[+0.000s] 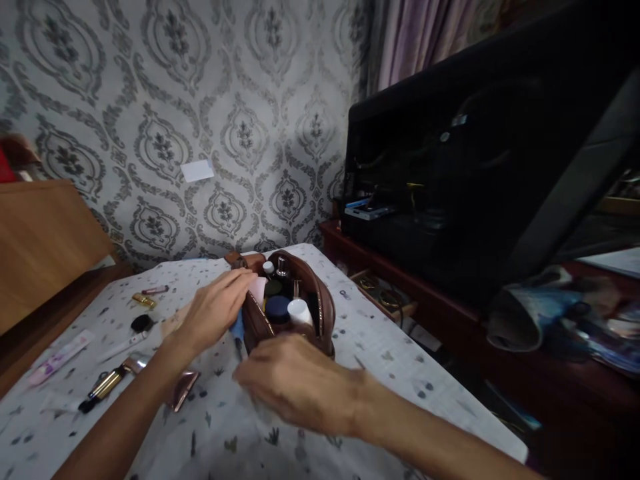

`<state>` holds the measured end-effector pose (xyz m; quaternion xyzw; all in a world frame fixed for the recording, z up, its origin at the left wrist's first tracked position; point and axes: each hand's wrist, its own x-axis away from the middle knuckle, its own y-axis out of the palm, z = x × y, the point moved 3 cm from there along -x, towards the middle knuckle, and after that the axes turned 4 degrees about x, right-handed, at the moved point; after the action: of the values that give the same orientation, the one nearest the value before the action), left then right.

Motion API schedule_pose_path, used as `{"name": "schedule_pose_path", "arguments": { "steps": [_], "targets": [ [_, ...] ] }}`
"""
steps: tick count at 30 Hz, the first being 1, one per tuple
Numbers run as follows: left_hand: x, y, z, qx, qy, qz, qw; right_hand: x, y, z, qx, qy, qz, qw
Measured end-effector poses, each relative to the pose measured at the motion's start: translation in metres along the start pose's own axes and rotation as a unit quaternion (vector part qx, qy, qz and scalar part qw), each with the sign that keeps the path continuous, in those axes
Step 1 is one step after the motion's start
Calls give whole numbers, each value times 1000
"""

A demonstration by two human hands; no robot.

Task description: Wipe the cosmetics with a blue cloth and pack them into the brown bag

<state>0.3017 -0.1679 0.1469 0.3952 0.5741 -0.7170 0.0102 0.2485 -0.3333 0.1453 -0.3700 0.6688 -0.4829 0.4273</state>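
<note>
An open brown zippered bag (327, 310) stands on the patterned white cloth (380, 373). Inside it are a white-capped container (300, 311), a dark blue lid (277, 309), a small bottle with a white cap (269, 267) and a silver-topped bottle (283, 266). My left hand (220, 308) lies against the bag's left rim, its fingers together; whether they grip the rim is unclear. In front of the bag is my right hand (300, 383), blurred by motion, with its fingertips pointing left and down. What it holds, if anything, cannot be made out.
Left of the bag lie a gold and black tube (107, 385), a round black lid (142, 323), a pink and white tube (61, 359) and a shiny pink packet (184, 390). A large black television (470, 173) stands at the right, beside an open drawer (384, 293).
</note>
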Motion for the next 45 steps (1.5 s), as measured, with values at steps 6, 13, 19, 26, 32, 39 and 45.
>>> {"name": "schedule_pose_path", "arguments": {
  "steps": [6, 13, 19, 26, 32, 39, 45],
  "targets": [
    [10, -5, 7, -3, -37, 41, 998, -12, 38, -16, -32, -42, -22, 998],
    [78, 13, -1, 36, -129, 70, 989, -36, 91, -12, -168, 35, 13, 985],
    [132, 44, -25, 115, -210, -3, 971, -63, 126, -16, -233, 74, 38, 969],
    [146, 45, -49, 120, -255, 26, 959, -102, 154, -3, -398, 182, 79, 896],
    [144, 7, -98, 7, -331, -4, 944, -93, 177, 3, -438, 220, 138, 861],
    [154, -13, -199, -117, -503, -63, 854, -90, 172, -1, -441, 223, 129, 860],
    [167, 13, -224, -128, -548, -131, 816, -89, 170, -3, -433, 217, 129, 865]
  ]
}}
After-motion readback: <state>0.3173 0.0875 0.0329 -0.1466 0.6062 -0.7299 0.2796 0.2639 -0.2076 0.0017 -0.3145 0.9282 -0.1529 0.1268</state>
